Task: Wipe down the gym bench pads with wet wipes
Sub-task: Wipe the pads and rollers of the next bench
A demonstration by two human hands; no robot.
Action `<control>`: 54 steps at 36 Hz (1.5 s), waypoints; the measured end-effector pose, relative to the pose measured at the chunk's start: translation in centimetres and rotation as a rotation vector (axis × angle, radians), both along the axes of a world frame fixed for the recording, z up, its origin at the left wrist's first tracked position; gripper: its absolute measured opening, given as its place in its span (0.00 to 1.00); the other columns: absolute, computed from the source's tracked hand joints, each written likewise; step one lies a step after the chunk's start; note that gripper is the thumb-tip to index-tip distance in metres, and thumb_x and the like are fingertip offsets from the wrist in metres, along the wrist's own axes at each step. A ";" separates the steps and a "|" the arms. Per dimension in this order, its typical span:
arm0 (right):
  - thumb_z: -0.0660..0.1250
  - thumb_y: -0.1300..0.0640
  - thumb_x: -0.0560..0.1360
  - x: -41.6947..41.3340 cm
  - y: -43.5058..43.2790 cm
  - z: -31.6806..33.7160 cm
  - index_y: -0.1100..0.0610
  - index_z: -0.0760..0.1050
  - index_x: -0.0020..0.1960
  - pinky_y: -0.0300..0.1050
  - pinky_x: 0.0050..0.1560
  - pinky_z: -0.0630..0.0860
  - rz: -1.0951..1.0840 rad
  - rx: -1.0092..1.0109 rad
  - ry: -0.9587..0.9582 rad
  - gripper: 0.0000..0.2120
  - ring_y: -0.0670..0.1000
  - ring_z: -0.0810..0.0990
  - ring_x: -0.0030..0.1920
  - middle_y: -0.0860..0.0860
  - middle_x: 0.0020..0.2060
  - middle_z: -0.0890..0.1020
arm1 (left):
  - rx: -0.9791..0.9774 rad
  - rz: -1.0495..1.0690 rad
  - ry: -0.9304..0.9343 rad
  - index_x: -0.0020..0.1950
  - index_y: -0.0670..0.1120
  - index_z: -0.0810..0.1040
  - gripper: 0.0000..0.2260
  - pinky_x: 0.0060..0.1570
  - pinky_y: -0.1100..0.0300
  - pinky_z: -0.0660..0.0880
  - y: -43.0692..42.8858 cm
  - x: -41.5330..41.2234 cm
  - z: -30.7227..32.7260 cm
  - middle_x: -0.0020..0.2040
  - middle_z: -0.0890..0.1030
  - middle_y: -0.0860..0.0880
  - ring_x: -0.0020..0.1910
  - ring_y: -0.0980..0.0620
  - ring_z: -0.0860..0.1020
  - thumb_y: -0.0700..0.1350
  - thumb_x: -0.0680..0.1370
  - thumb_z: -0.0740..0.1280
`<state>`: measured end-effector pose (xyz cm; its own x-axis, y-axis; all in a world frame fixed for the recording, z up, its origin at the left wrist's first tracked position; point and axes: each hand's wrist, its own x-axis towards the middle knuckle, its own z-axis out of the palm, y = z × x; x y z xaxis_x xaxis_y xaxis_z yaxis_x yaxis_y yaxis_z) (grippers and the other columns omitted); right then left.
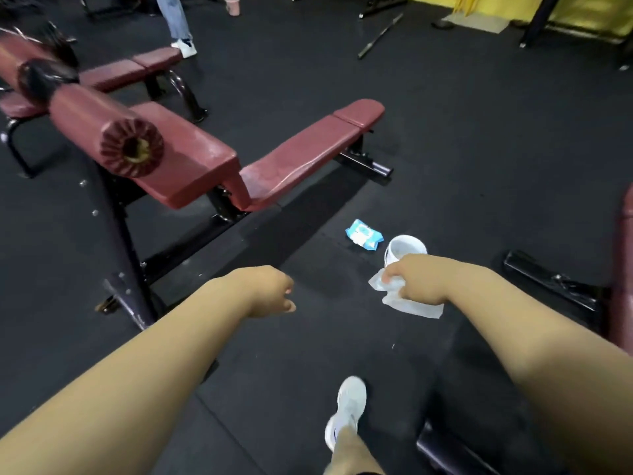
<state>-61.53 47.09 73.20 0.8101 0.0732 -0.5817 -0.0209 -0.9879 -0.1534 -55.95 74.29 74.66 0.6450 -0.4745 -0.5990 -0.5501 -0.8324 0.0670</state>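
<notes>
A maroon gym bench (pixel 308 149) with a long pad and a raised seat pad (pixel 191 159) stands to the left of centre, a padded roller (pixel 102 128) at its near end. My right hand (pixel 418 279) grips a crumpled white wet wipe (pixel 407 303) above the floor. Just beyond it stands a small white bucket (pixel 406 250), and a blue wet wipe pack (pixel 363 234) lies on the floor beside it. My left hand (pixel 270 291) hangs over the floor with loosely curled fingers, holding nothing.
Black rubber flooring (pixel 479 149) runs all around. A second maroon bench (pixel 133 68) stands behind the first. Another person's leg and white shoe (pixel 183 46) show at the back, with a pink cup (pixel 233 6) and a barbell (pixel 380 36). A black frame (pixel 555 286) is at right. My shoe (pixel 347 409) is below.
</notes>
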 end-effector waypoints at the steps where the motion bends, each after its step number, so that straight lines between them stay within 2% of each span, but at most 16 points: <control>1: 0.63 0.59 0.74 1.6 -0.5 0.1 0.43 0.62 0.34 0.33 0.38 0.64 -0.005 -0.025 -0.025 0.16 0.51 0.68 0.44 0.43 0.41 0.72 | -0.003 -0.003 0.004 0.67 0.51 0.71 0.19 0.53 0.55 0.70 -0.7 1.5 -0.2 0.64 0.74 0.51 0.60 0.48 0.74 0.57 0.79 0.60; 3: 0.65 0.58 0.74 5.0 -1.8 0.2 0.40 0.60 0.36 0.29 0.39 0.62 -0.027 -0.031 -0.061 0.18 0.51 0.69 0.47 0.47 0.48 0.71 | -0.013 0.001 0.004 0.66 0.51 0.71 0.19 0.53 0.55 0.71 -1.9 4.7 -0.7 0.63 0.74 0.51 0.59 0.48 0.74 0.57 0.78 0.60; 5: 0.65 0.57 0.75 8.5 -3.5 0.1 0.38 0.62 0.38 0.30 0.39 0.64 -0.003 -0.034 -0.071 0.17 0.50 0.69 0.47 0.47 0.48 0.71 | -0.012 0.013 -0.009 0.66 0.52 0.71 0.19 0.54 0.54 0.72 -3.3 8.2 -1.1 0.62 0.75 0.51 0.58 0.48 0.75 0.58 0.78 0.60; 7: 0.65 0.57 0.75 12.2 -5.2 0.2 0.38 0.67 0.48 0.31 0.38 0.64 0.007 -0.013 -0.075 0.14 0.50 0.69 0.47 0.47 0.49 0.71 | -0.004 0.032 -0.016 0.66 0.52 0.71 0.19 0.56 0.52 0.73 -4.8 11.5 -1.5 0.62 0.75 0.51 0.59 0.47 0.75 0.58 0.78 0.60; 9: 0.65 0.58 0.75 15.9 -6.8 0.5 0.43 0.72 0.61 0.31 0.37 0.64 0.040 -0.017 -0.085 0.16 0.49 0.69 0.46 0.48 0.49 0.72 | 0.009 0.047 -0.004 0.66 0.51 0.71 0.20 0.57 0.52 0.73 -6.5 14.7 -1.5 0.63 0.75 0.50 0.59 0.47 0.74 0.58 0.78 0.61; 11: 0.64 0.57 0.75 19.3 -8.5 0.8 0.48 0.73 0.65 0.36 0.39 0.67 0.063 -0.023 -0.080 0.18 0.49 0.69 0.47 0.50 0.53 0.76 | 0.015 0.063 0.010 0.67 0.51 0.71 0.20 0.57 0.51 0.73 -8.1 17.6 -1.3 0.63 0.75 0.50 0.60 0.46 0.74 0.58 0.78 0.60; 15: 0.61 0.51 0.75 26.1 -12.2 0.7 0.45 0.73 0.59 0.43 0.46 0.66 0.119 0.011 -0.051 0.12 0.52 0.73 0.49 0.41 0.47 0.73 | -0.016 0.110 0.010 0.65 0.51 0.71 0.19 0.57 0.51 0.73 -10.8 23.3 -1.5 0.61 0.76 0.50 0.58 0.47 0.75 0.58 0.78 0.60; 18: 0.60 0.54 0.77 30.7 -13.6 0.8 0.45 0.68 0.67 0.42 0.48 0.66 0.134 -0.069 -0.049 0.19 0.50 0.69 0.48 0.47 0.54 0.70 | -0.028 0.137 0.033 0.64 0.52 0.72 0.19 0.56 0.51 0.73 -12.3 27.1 -2.0 0.61 0.76 0.50 0.58 0.46 0.75 0.58 0.77 0.61; 23: 0.61 0.53 0.77 38.5 -15.3 -0.6 0.44 0.68 0.67 0.42 0.48 0.65 0.134 -0.027 0.021 0.19 0.49 0.70 0.49 0.43 0.50 0.68 | -0.002 0.137 0.064 0.65 0.51 0.71 0.19 0.57 0.52 0.73 -14.2 33.9 -2.9 0.62 0.75 0.50 0.59 0.47 0.74 0.58 0.78 0.60; 26: 0.63 0.52 0.76 43.4 -16.3 -1.6 0.44 0.68 0.67 0.40 0.43 0.66 0.148 -0.039 0.021 0.20 0.49 0.72 0.49 0.42 0.47 0.67 | 0.014 0.121 0.058 0.66 0.50 0.71 0.19 0.58 0.52 0.72 -15.4 39.1 -3.6 0.63 0.75 0.49 0.60 0.46 0.74 0.57 0.78 0.61; 35: 0.62 0.56 0.76 57.8 -20.6 -1.2 0.43 0.68 0.68 0.42 0.49 0.67 0.023 -0.052 0.018 0.22 0.51 0.73 0.52 0.48 0.61 0.72 | 0.032 0.037 0.065 0.68 0.49 0.70 0.20 0.58 0.53 0.71 -20.1 56.3 -3.8 0.66 0.73 0.48 0.63 0.46 0.72 0.56 0.79 0.60; 38: 0.62 0.53 0.77 61.5 -22.0 0.0 0.45 0.67 0.69 0.43 0.52 0.69 0.006 -0.048 -0.004 0.21 0.53 0.74 0.58 0.50 0.62 0.72 | 0.046 -0.006 0.048 0.66 0.47 0.71 0.19 0.51 0.54 0.71 -22.1 61.0 -3.2 0.63 0.74 0.48 0.60 0.46 0.73 0.56 0.80 0.59; 41: 0.62 0.52 0.77 64.7 -23.9 0.7 0.47 0.69 0.68 0.44 0.53 0.70 0.000 -0.038 -0.016 0.19 0.53 0.74 0.58 0.51 0.59 0.73 | 0.044 -0.041 0.056 0.63 0.46 0.72 0.18 0.46 0.56 0.68 -24.4 65.2 -3.1 0.61 0.75 0.47 0.57 0.46 0.74 0.56 0.80 0.59; 43: 0.62 0.52 0.77 66.7 -25.4 0.6 0.49 0.70 0.66 0.44 0.53 0.71 -0.004 -0.034 0.001 0.18 0.53 0.74 0.57 0.51 0.58 0.75 | 0.026 -0.041 0.076 0.64 0.47 0.72 0.18 0.47 0.56 0.68 -26.1 67.7 -3.2 0.61 0.75 0.48 0.57 0.46 0.74 0.56 0.80 0.59; 48: 0.62 0.51 0.76 72.6 -30.0 -0.6 0.45 0.67 0.69 0.43 0.54 0.68 -0.048 -0.040 0.028 0.22 0.53 0.73 0.61 0.50 0.63 0.72 | 0.032 -0.066 0.082 0.65 0.47 0.72 0.19 0.49 0.55 0.71 -30.5 74.1 -4.0 0.61 0.76 0.49 0.57 0.47 0.75 0.56 0.80 0.59; 54: 0.62 0.54 0.77 80.0 -35.7 -1.1 0.47 0.67 0.70 0.42 0.52 0.65 -0.071 0.002 0.040 0.21 0.53 0.72 0.62 0.49 0.65 0.71 | 0.063 -0.047 0.084 0.65 0.47 0.72 0.20 0.57 0.50 0.73 -35.8 81.8 -4.9 0.61 0.77 0.48 0.58 0.46 0.75 0.57 0.79 0.59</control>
<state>18.49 11.36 72.11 0.7896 0.0181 -0.6133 -0.0966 -0.9834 -0.1534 25.86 38.46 69.72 0.5689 -0.4628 -0.6799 -0.5834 -0.8097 0.0630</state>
